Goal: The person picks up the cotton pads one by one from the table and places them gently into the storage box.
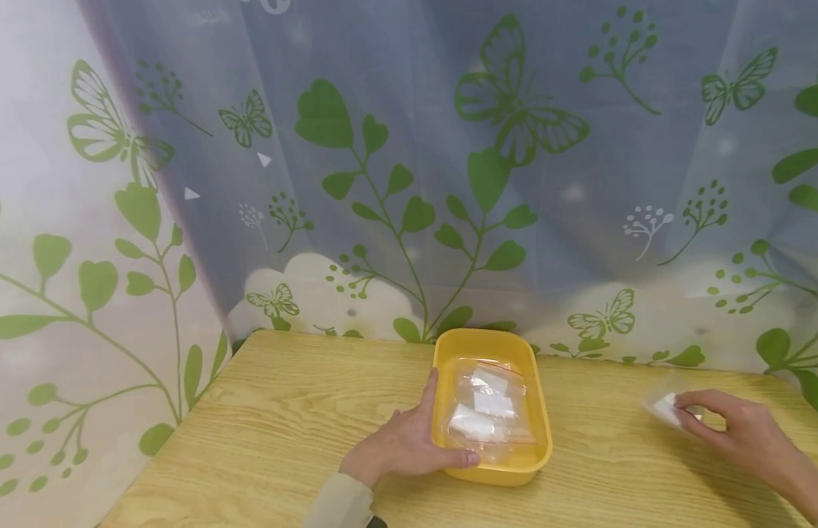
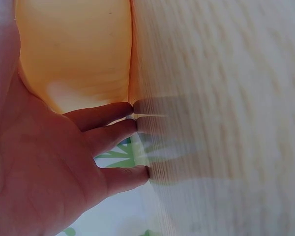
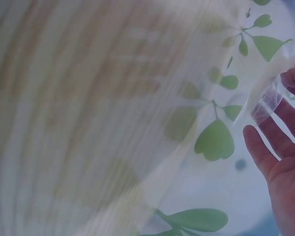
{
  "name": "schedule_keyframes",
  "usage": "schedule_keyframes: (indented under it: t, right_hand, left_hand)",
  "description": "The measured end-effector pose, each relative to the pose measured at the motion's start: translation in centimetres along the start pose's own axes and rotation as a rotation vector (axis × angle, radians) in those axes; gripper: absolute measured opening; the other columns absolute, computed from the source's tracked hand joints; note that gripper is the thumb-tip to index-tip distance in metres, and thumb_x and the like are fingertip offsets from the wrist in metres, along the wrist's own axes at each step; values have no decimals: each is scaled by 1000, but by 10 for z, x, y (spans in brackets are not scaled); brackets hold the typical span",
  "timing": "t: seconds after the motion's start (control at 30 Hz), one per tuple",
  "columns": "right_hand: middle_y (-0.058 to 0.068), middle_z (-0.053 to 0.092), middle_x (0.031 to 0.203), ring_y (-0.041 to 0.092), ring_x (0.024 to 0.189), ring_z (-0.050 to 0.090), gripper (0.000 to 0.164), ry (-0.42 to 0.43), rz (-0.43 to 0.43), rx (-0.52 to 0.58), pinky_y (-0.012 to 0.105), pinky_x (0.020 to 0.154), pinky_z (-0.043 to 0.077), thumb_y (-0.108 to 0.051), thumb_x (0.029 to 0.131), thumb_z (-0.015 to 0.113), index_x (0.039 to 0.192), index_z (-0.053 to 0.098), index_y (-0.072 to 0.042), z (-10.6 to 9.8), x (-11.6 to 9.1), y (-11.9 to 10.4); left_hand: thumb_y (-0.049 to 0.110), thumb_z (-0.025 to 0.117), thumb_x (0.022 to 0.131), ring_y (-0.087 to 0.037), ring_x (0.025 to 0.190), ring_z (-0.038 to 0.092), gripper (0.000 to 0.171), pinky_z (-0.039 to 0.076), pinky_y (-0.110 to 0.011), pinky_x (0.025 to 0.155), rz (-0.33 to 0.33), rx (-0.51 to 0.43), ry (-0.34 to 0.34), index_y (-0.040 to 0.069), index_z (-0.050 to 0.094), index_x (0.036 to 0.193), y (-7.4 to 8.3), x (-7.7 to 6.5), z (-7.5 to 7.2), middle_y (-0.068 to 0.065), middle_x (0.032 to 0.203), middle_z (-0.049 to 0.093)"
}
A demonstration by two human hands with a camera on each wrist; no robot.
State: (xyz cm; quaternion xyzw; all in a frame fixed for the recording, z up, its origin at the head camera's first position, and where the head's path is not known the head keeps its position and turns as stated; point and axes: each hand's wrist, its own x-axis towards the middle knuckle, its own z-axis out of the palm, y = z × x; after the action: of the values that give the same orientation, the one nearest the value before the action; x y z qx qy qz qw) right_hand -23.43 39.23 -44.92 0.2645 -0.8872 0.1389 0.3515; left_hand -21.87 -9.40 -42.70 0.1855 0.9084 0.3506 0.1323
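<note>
A yellow plastic box [image 1: 543, 440] stands on the wooden table, holding clear zip bags [image 1: 491, 403] with white contents; their number is unclear. My left hand [image 1: 409, 444] rests against its left side, thumb over the near rim. In the left wrist view, that hand's fingers [image 2: 120, 179] are straight and spread beside the box wall [image 2: 76, 49], tips down at the tabletop. Off to the right of the box, my right hand [image 1: 745, 433] pinches a small clear zip bag [image 1: 662, 407] with something white in it. The right wrist view shows this bag's red seal line.
The light wood-grain table [image 1: 303, 389] extends on both sides of the box. A curtain [image 1: 395, 220] printed with green leaves and butterflies hangs along its back edge, close behind the box. A pale patterned sheet [image 1: 85, 352] borders the left edge.
</note>
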Motion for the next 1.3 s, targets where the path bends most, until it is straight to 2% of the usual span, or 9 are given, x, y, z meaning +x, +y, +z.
schedule_keyframes:
  t: [0.17, 0.33, 0.43, 0.57, 0.7, 0.97, 1.3]
  right_hand:
    - [2, 77, 83, -3, 72, 68, 32, 28, -19, 20, 5, 60, 44, -8, 63, 93, 88, 76, -22, 4, 5, -7]
    - [-1, 78, 85, -23, 89, 58, 37, 56, -42, 73, 3, 66, 46, -1, 61, 91, 89, 77, -20, 8, 13, -18]
    - [-3, 78, 87, -30, 98, 51, 40, 66, -61, 111, 2, 72, 47, 4, 60, 89, 91, 78, -18, 10, 18, -25]
    - [-3, 78, 89, -30, 103, 50, 45, 64, -63, 129, 0, 78, 46, 8, 58, 87, 93, 78, -19, 14, 24, -34]
    - [1, 78, 90, -29, 106, 50, 42, 72, -69, 155, -2, 85, 45, 7, 61, 87, 94, 78, -18, 18, 29, -41]
    - [4, 79, 91, -28, 106, 51, 44, 77, -73, 174, -2, 89, 44, 9, 59, 86, 94, 78, -17, 28, 40, -54]
    - [1, 79, 95, -10, 98, 65, 46, 57, -80, 193, -2, 94, 42, 8, 61, 86, 97, 78, -19, 33, 54, -75]
  left_hand:
    - [71, 76, 77, -41, 144, 47, 137, 16, -66, 126, -11, -1, 0, 25, -19, 163, 0, 0, 0, -21, 160, 43]
    - [72, 76, 76, -41, 144, 46, 137, 16, -66, 126, -17, 5, -1, 25, -19, 163, 1, 0, 0, -22, 160, 43]
    - [72, 75, 77, -41, 144, 47, 137, 16, -66, 126, -14, 8, -1, 25, -20, 163, 0, 0, 0, -21, 160, 43]
    - [72, 74, 78, -40, 143, 48, 136, 16, -66, 126, -9, 20, -3, 26, -22, 162, 0, 0, 0, -21, 159, 43]
    - [72, 74, 78, -41, 142, 49, 136, 16, -66, 126, -5, 21, -3, 26, -22, 162, 0, 0, 0, -21, 159, 45]
    - [71, 75, 77, -40, 142, 50, 137, 16, -68, 126, 4, 13, 4, 26, -22, 162, 0, 0, 0, -21, 157, 47]
    - [72, 75, 77, -41, 143, 49, 136, 16, -66, 127, -14, 8, 5, 28, -22, 162, 0, 0, 0, -21, 158, 45]
